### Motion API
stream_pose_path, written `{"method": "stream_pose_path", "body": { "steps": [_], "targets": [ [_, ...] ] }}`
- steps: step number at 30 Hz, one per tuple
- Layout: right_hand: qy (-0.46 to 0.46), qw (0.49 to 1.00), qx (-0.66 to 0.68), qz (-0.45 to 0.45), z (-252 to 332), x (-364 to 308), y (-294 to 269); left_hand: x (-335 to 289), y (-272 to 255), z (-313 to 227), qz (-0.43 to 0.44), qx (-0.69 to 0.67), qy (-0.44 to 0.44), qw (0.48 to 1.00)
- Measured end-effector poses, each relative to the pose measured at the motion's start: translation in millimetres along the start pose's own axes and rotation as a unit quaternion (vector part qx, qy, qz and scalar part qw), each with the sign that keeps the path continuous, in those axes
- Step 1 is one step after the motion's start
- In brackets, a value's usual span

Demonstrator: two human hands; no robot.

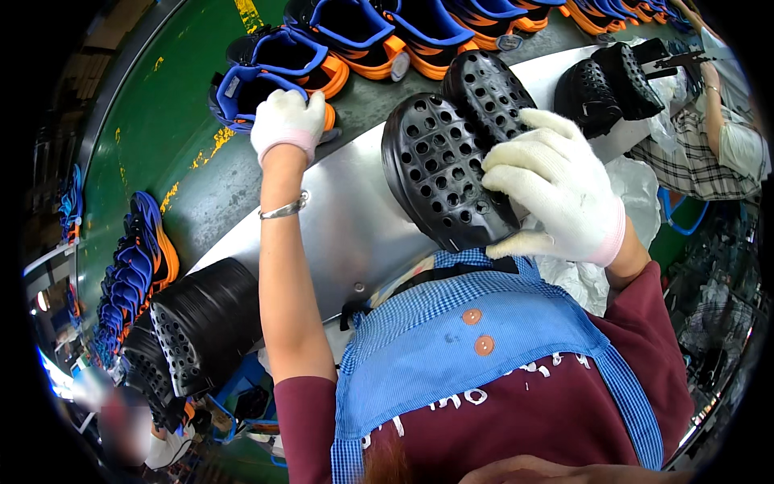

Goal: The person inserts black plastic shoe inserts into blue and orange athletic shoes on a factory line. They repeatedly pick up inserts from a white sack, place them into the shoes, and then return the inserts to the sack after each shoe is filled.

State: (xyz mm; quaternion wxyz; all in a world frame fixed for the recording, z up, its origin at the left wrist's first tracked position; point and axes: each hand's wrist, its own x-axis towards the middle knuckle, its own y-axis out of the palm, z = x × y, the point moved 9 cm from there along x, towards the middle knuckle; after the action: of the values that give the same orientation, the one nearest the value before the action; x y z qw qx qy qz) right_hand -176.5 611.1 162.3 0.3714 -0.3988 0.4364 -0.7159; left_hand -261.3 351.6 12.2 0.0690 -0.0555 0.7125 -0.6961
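Note:
My left hand (286, 125), in a white knit glove, reaches to the nearest sneaker of the row. Its fingers curl over the heel collar of this black, blue and orange sneaker (234, 98). In front of me, two black sole-shaped pieces full of round holes lie side by side. My right hand (560, 189), also gloved in white, is bent around the edge of the nearer perforated black sole (439, 165), fingers on its face and thumb by its lower end. The farther black sole (488, 89) touches it. The undersides of both soles are hidden.
More sneakers (347, 32) line the green belt (181, 129). A metal ledge (339, 218) runs along it, bearing stacked black soles (214, 315) at left and more black soles (605, 89) at right. Crumpled white plastic (633, 202) lies by my right arm. Another person's arm (712, 105) is at far right.

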Motion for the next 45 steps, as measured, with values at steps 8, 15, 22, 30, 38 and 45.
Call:
{"method": "stream_pose_path", "body": {
  "steps": [8, 15, 22, 30, 38, 45],
  "targets": [
    [-0.017, 0.999, 0.046, -0.013, 17.5, -5.0, -36.4, -80.6, -78.1, 34.2, -0.275, -0.21, -0.037, 0.938],
    [-0.034, 0.999, 0.029, -0.031, 23.9, 9.1, -34.7, -114.9, -87.7, -31.6, -0.103, -0.649, 0.035, 0.753],
    [0.038, 0.99, 0.122, -0.056, 15.5, -5.4, -30.9, -124.3, -59.8, -44.3, -0.124, -0.532, 0.06, 0.835],
    [0.086, 0.945, 0.293, -0.119, -8.1, -22.7, -1.2, -113.3, -94.7, -91.9, 0.079, -0.812, 0.082, 0.573],
    [0.068, 0.993, 0.089, -0.039, 20.1, -4.1, 23.3, -108.0, -57.7, -101.5, 0.138, -0.905, -0.004, 0.403],
    [0.095, 0.98, 0.118, -0.128, 1.9, -19.1, -9.8, -115.9, -94.2, -49.7, -0.058, -0.952, 0.018, 0.299]
  ]
}}
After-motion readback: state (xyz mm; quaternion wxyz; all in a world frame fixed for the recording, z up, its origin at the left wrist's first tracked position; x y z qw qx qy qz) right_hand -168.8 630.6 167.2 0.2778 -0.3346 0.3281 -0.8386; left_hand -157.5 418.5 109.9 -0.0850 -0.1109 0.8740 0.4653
